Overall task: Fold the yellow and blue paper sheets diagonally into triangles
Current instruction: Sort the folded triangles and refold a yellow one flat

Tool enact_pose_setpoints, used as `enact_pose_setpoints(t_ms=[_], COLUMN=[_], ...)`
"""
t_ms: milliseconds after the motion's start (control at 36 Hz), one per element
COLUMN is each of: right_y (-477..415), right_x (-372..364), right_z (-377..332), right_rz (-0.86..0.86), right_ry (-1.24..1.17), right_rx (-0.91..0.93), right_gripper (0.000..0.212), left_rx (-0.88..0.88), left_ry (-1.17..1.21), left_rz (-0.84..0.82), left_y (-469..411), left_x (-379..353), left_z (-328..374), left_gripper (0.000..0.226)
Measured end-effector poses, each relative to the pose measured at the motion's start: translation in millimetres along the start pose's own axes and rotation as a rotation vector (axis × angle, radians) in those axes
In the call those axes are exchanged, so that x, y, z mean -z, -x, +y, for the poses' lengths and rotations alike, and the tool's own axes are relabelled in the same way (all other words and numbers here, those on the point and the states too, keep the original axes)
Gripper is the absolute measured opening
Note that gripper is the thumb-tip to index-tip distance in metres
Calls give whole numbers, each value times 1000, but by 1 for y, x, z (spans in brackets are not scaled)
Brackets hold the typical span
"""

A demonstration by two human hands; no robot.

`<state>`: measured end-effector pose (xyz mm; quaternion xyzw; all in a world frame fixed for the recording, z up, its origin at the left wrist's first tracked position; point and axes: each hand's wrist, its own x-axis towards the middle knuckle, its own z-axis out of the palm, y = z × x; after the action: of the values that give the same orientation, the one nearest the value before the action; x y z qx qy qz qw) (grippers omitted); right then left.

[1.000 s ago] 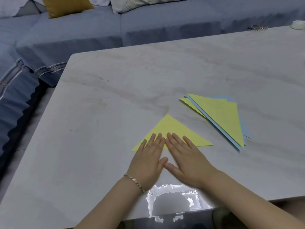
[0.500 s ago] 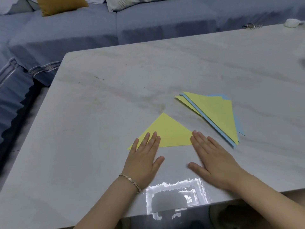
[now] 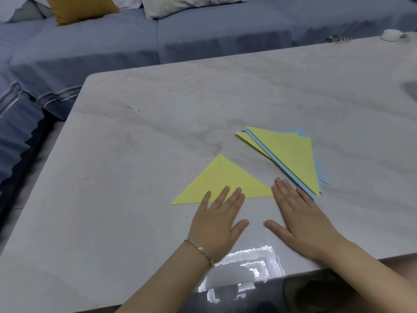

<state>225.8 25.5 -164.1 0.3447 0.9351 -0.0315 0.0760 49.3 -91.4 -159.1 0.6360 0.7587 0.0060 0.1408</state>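
A yellow paper triangle (image 3: pixel 222 177) lies flat on the marble table (image 3: pixel 135 154), its long folded edge toward me. My left hand (image 3: pixel 216 220) rests flat with its fingertips on that edge, fingers spread. My right hand (image 3: pixel 297 220) lies flat on the table just right of the triangle's right corner, its fingertips close to a stack of folded triangles (image 3: pixel 291 157), yellow on top with blue sheets showing beneath. Neither hand holds anything.
A blue-grey sofa (image 3: pixel 203 37) with a mustard cushion (image 3: pixel 79 9) runs behind and left of the table. A metal clip (image 3: pixel 338 38) and a small white object (image 3: pixel 391 35) sit at the far right edge. Glare marks the near table edge (image 3: pixel 246 265).
Both hands slid apart along the triangle's folded edge: my right hand moved right, off the paper toward the stack; my left hand shifted slightly. The triangle stays flat.
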Motion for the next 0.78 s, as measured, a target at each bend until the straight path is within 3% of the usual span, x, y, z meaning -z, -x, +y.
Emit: enact_pose_setpoints(t_ms=[194, 306, 417, 444, 500, 583, 694, 778], right_y=[-1, -3, -24, -32, -48, -70, -85, -83], right_x=[0, 8, 22, 27, 38, 47, 51, 50], right_z=[0, -13, -27, -31, -40, -50, -58, -58], right_rz=[5, 37, 234, 234, 153, -17, -160, -143], right_ry=[-27, -136, -343, -380, -421, -351, -362, -492], right_rx=[2, 14, -106, -132, -185, -273, -335, -347], right_gripper=[83, 98, 49, 46, 55, 73, 71, 62], left_rx=[155, 194, 231, 265, 333, 413, 455, 468], left_ry=[-43, -31, 70, 105, 155, 210, 217, 143], left_rz=[65, 71, 153, 182, 281, 333, 350, 361], left_y=[42, 63, 61, 59, 55, 50, 44, 42], left_x=[5, 5, 4, 4, 6, 7, 9, 9], left_z=[-72, -99, -91, -87, -79, -72, -68, -64], left_gripper=[63, 67, 90, 88, 73, 68, 46, 41])
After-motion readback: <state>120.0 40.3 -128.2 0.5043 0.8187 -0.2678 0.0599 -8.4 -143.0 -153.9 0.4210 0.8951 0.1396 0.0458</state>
